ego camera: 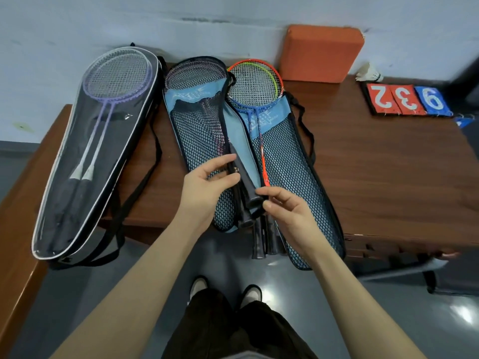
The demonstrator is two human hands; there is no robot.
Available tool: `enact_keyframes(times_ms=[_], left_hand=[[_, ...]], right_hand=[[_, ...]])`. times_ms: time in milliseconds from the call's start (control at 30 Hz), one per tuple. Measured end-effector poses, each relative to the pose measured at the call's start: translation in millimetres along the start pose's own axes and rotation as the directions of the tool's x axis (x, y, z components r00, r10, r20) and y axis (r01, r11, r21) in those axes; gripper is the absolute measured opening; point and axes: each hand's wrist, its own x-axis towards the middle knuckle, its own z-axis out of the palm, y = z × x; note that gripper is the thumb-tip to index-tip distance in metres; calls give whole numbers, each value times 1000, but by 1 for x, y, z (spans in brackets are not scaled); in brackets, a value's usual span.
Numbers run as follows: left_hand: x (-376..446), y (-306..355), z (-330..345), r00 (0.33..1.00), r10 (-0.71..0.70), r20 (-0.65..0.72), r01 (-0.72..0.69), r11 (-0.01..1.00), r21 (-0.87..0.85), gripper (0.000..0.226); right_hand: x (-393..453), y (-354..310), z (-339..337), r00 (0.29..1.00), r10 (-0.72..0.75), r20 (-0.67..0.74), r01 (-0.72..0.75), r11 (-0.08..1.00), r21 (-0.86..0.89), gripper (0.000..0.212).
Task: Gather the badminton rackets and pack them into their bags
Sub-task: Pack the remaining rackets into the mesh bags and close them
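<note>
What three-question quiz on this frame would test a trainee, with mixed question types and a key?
1. True or false: the clear-fronted bag on the left already holds two purple rackets.
2. Multiple choice: what does the left hand pinch? A) the orange foam block B) the edge of the middle mesh bag C) the shuttlecock
3. Fill in: the right hand pinches the butt end of a black racket ____.

Key: 1 true; 2 B; 3 handle.
</note>
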Motion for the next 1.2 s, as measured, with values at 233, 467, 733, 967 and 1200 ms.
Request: enact_keyframes(times_ms=[233, 467, 733, 967, 1200], left_hand=[[1, 3, 22, 998, 32, -54, -34, 999, -24, 27], [-4, 15, 35, 998, 45, -41, -46, 998, -33, 25], [-1, 22, 51, 996, 86, -21, -87, 996, -15, 25], [2, 0, 60, 970, 244, 1, -233, 925, 299, 25], [9, -62, 49, 965, 94, 246, -230, 755, 614, 37]], right_hand=[[-5, -17, 1, 995, -58, 78, 68, 988, -136, 51], [-9, -27, 3, 975, -162, -150, 139, 978, -152, 48], [-3, -36, 0, 947, -260, -187, 190, 926, -327, 28], [-8, -31, -18, 962, -194, -192, 139, 954, -265, 19], [-5, 0, -36, 963, -61, -262, -46, 922, -383, 14]])
